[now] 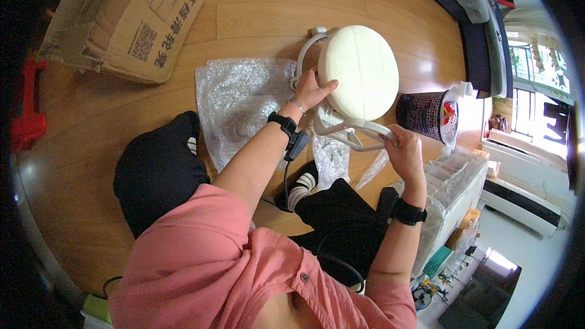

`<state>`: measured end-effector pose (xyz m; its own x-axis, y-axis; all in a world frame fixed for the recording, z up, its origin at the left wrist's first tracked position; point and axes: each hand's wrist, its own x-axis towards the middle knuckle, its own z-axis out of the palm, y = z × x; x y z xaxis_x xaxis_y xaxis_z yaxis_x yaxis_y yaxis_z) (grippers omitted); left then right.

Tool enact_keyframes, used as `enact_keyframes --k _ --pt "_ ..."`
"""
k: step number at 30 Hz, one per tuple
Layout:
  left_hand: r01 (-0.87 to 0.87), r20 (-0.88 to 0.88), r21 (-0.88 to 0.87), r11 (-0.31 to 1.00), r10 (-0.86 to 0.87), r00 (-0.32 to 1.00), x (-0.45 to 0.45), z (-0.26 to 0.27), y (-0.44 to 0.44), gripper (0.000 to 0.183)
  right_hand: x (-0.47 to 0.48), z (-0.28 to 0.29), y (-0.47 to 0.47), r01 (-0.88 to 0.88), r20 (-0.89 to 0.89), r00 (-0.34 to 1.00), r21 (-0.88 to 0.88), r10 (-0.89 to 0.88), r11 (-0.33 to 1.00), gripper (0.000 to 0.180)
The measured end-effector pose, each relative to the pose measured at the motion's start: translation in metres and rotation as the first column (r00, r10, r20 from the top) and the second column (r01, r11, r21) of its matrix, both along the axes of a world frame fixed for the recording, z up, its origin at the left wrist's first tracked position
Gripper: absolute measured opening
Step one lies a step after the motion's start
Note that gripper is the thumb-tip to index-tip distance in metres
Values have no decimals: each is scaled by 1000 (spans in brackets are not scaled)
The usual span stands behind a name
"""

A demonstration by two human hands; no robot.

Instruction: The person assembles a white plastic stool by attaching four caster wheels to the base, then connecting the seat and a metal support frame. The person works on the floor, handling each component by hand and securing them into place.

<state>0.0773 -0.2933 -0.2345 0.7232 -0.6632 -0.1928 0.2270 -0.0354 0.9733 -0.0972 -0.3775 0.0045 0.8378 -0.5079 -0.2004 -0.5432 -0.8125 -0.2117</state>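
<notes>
In front of me is a low stool with a round cream padded seat (361, 71). A pale curved tube frame (304, 57) shows at its far left, with what looks like a caster (318, 31) at the end. My left hand (311, 90) grips the seat's left edge, thumb on top and fingers hidden under it. At the near side a light plastic or metal backrest frame (352, 128) sticks out. My right hand (404, 151) is closed around that frame's right end. The stool's underside is mostly hidden.
Bubble wrap (247, 105) lies on the wooden floor beside my feet. A cardboard box (146, 23) bearing writing stands at the upper left. A lined mesh wastebasket (418, 112) sits just right of the stool. A red plastic object (29, 109) lies far left; a sofa (484, 55) is beyond.
</notes>
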Motion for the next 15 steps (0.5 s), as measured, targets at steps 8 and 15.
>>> enact_keyframes --k 8,15 --pt "-312 301 225 923 238 923 -26 -7 8 68 3 3 5 94 22 995 -82 -93 992 10" --pt "-303 24 394 868 320 947 -15 -36 37 44 -7 10 15 70 -23 997 79 -69 994 11"
